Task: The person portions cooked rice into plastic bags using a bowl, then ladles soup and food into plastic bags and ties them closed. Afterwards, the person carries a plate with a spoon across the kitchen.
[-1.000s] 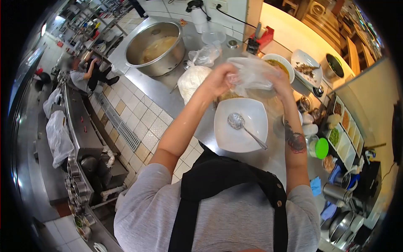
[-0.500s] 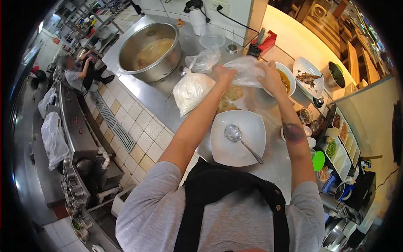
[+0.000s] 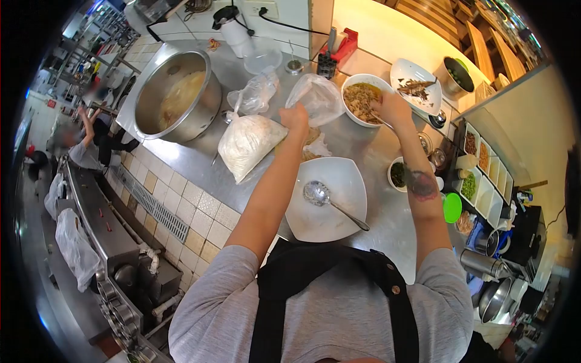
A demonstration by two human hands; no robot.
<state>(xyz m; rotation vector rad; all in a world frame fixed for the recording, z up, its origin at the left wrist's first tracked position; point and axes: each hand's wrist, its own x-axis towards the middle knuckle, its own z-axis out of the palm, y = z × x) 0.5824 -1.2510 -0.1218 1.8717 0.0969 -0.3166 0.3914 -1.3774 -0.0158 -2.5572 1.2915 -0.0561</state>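
My left hand (image 3: 295, 118) is closed on the edge of a clear plastic bag (image 3: 315, 97), which hangs open above the steel counter. My right hand (image 3: 396, 112) grips a spoon (image 3: 381, 120) at a white round bowl (image 3: 347, 116) of brown minced-looking food in oily sauce. Left of my left hand sits a knotted bag of white contents (image 3: 247, 148). A partly hidden bag of brownish food (image 3: 311, 148) lies beyond a white square dish (image 3: 296, 215). In that dish rests a metal serving spoon (image 3: 318, 193).
A large steel pot (image 3: 209, 100) of cloudy liquid stands at the left end. Behind the bowl are a plate of dried-looking fish (image 3: 396, 69) and a red tape dispenser (image 3: 346, 48). A small bowl of chopped greens (image 3: 397, 174) sits near my right forearm. Another person sits far left.
My right hand has let go of the clear bag and moved right to the bowl, taking hold of a spoon. My left hand keeps the bag. The view has shifted.
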